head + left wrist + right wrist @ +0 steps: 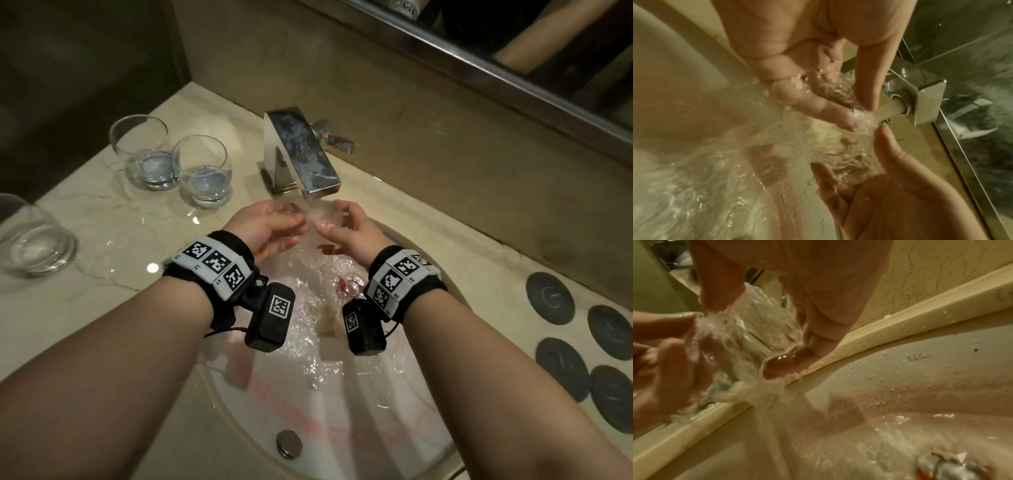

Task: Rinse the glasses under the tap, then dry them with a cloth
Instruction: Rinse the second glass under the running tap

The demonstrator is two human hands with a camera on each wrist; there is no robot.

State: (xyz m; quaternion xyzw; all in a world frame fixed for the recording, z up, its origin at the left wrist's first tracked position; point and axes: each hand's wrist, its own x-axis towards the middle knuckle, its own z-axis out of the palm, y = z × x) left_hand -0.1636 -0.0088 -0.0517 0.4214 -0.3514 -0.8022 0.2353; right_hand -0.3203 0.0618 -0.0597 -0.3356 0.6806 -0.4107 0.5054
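A clear glass lies tilted under the running chrome tap, over the white sink. My right hand grips it, thumb on one side and fingers on the other, as the right wrist view shows around the glass. My left hand pinches the glass at its near end, thumb and fingers curled in the stream. Water pours over both hands into the basin. Three more clear glasses stand upright on the marble counter at left.
Several dark round coasters lie on the counter right of the basin. A mirror frame runs along the back wall. The drain sits in the wet basin floor, and a metal plug near its front rim.
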